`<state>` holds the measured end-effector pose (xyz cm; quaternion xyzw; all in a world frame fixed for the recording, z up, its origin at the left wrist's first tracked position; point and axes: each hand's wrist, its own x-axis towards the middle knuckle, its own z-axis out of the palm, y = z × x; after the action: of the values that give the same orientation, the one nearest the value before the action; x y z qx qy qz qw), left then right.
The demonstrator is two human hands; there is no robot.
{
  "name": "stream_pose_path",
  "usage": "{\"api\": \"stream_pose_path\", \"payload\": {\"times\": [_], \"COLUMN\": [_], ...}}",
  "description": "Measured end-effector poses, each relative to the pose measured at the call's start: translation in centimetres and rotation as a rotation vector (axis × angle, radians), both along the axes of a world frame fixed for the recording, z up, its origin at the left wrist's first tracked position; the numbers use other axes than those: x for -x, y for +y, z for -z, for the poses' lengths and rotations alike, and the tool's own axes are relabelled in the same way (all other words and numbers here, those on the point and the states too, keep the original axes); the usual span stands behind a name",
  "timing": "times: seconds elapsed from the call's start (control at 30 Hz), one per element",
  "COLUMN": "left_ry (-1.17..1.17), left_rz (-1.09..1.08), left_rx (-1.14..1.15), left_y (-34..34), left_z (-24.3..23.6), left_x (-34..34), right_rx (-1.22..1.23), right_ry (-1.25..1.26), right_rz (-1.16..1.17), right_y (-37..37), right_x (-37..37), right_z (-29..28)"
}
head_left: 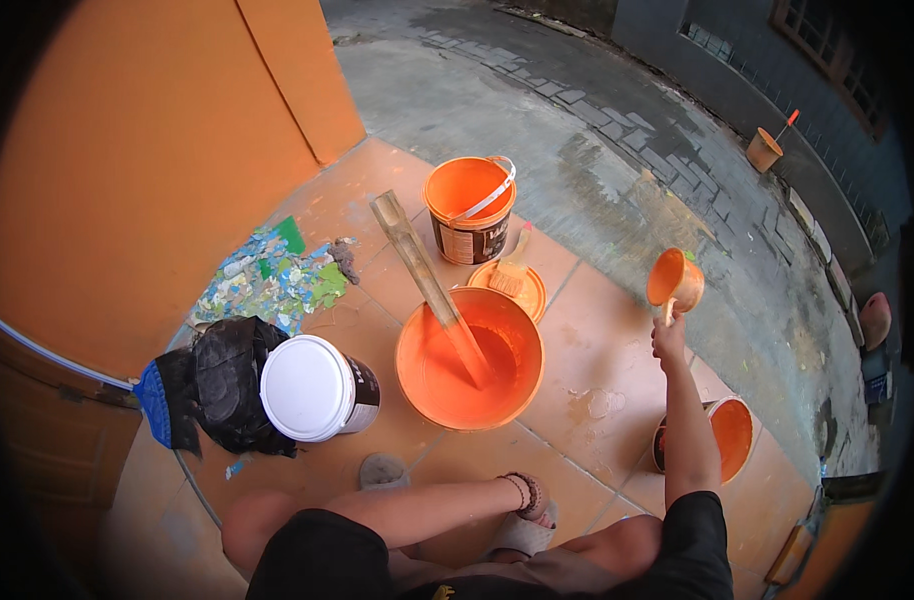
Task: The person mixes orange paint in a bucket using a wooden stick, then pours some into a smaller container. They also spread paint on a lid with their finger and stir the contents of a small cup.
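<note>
My right hand (668,338) is stretched out to the right, closed round the handle of a paint-smeared orange dipper (682,283) held up over the tiles. My left forearm lies across my lap, with bracelets at the wrist; my left hand (540,497) hangs by my sandal, its fingers mostly hidden. In front of me a round basin (409,398) holds orange paint, and a long wooden stick (417,255) leans in it. Beyond the basin stands an open paint bucket (467,232) with a white handle. Between them, a paintbrush (509,275) rests on an orange lid (535,297).
A white-lidded bucket (307,388) stands left, beside a black plastic bag (235,385) and a blue broom (155,405). Paint flakes (267,275) are piled by the orange wall (157,170). Another paint-coated bucket (732,438) is near my right arm. A small bucket (764,150) stands far off.
</note>
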<state>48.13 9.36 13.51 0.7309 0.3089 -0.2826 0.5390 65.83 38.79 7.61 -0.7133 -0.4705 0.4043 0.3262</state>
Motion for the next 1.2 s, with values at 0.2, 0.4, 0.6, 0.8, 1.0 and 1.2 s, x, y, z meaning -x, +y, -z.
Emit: {"api": "stream_pose_path", "payload": {"times": [0.2,0.4,0.6,0.8,1.0,1.2], "left_ry": [-0.415,-1.120,-0.531,-0.647,-0.892,-1.147], "left_rz": [-0.633,-1.763,-1.903,-1.919,-1.986,-1.819], "left_rx": [-0.052,-0.566,-0.164,0.076,-0.193,-0.608], "left_y": [13.3,19.0,24.3,27.7,27.0,25.4], "left_z": [-21.9,-18.4,-1.9,3.8,6.5,3.6], "left_x": [14.6,39.8,37.2,37.3,38.4,40.6], "right_rx": [0.197,0.245,0.218,0.214,0.213,0.211], "right_ry": [0.063,0.127,0.080,0.011,-0.020,-0.060], "right_rz": [-0.148,-0.160,-0.090,-0.078,-0.069,-0.128], "right_y": [-2.6,-5.8,-8.3,-10.9,-11.4,-10.3], "right_x": [-0.7,-1.5,-2.0,-4.9,-5.5,-4.2], "right_z": [-2.3,-7.3,-10.9,-10.6,-9.8,-10.3]}}
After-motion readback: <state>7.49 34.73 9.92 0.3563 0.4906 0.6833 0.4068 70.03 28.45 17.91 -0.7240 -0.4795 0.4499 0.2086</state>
